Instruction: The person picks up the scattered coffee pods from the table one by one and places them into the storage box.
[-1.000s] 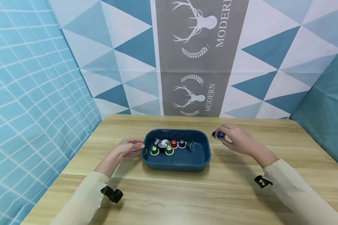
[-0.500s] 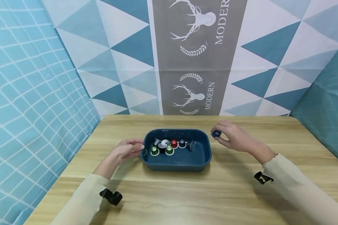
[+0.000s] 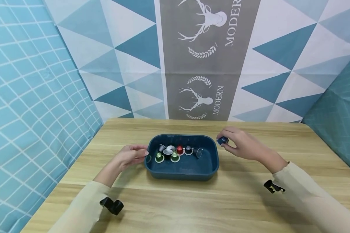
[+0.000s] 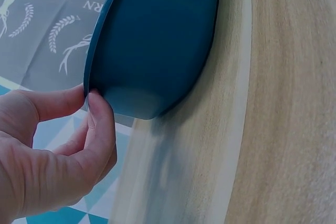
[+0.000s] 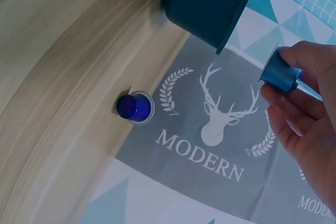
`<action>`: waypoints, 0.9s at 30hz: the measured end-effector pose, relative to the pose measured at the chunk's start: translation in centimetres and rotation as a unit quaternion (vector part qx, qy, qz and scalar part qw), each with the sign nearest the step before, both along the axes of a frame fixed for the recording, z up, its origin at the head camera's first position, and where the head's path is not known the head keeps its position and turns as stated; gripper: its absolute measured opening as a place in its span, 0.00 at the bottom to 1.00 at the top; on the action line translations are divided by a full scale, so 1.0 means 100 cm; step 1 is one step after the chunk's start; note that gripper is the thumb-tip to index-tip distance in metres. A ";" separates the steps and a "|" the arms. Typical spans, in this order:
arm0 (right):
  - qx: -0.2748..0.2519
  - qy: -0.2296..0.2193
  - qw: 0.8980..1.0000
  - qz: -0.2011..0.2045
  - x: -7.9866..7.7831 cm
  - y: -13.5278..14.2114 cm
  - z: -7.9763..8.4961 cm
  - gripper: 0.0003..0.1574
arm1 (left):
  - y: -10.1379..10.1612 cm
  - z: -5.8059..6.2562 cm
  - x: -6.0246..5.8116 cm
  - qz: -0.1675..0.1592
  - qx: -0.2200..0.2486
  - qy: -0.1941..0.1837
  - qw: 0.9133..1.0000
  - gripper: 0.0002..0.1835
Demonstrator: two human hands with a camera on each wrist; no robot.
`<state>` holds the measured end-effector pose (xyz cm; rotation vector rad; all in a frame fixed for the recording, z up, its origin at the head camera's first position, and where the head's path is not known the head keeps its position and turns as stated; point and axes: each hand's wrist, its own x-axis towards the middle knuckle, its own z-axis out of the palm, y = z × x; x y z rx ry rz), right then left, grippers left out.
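My right hand [image 3: 242,144] pinches a blue coffee capsule [image 5: 282,71] between thumb and fingers. The capsule hangs just off the right end of a dark blue plastic bin [image 3: 182,168], near its rim. At the bin's left end, my left hand [image 3: 131,157] pinches the rim between thumb and forefinger, as the left wrist view [image 4: 100,100] shows close up. Inside the bin lie several capsules: two green ones [image 3: 175,156], a red one [image 3: 180,149], a dark one [image 3: 188,149] and some lying tipped or with their silver lids showing.
Another capsule, deep blue [image 5: 134,107], stands on the wooden table [image 3: 175,207] in the right wrist view; my right hand hides it in the head view. Patterned cloth [image 3: 140,64] hangs behind the table, with blue checked cloth [image 3: 32,106] at the left.
My right hand has moved slightly left toward the bin with the blue capsule. The other blue capsule, partly seen beside it earlier, is now hidden in the head view. The left hand keeps its hold.
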<state>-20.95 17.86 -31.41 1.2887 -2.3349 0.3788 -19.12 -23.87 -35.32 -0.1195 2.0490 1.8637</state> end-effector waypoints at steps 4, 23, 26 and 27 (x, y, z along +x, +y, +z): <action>0.005 0.002 1.000 0.003 0.003 -0.002 0.001 0.16 | 0.002 0.001 0.000 -0.001 -0.002 0.002 1.000 0.27; 0.007 -0.017 1.000 0.001 0.005 -0.024 -0.004 0.14 | -0.002 -0.002 0.002 -0.001 0.015 0.004 1.000 0.26; 0.007 -0.021 1.000 0.002 0.003 -0.026 -0.002 0.14 | -0.001 -0.002 0.000 0.000 0.018 0.005 1.000 0.27; 0.007 -0.020 1.000 0.005 0.002 -0.027 0.000 0.14 | -0.001 -0.001 0.000 0.001 0.019 0.005 1.000 0.27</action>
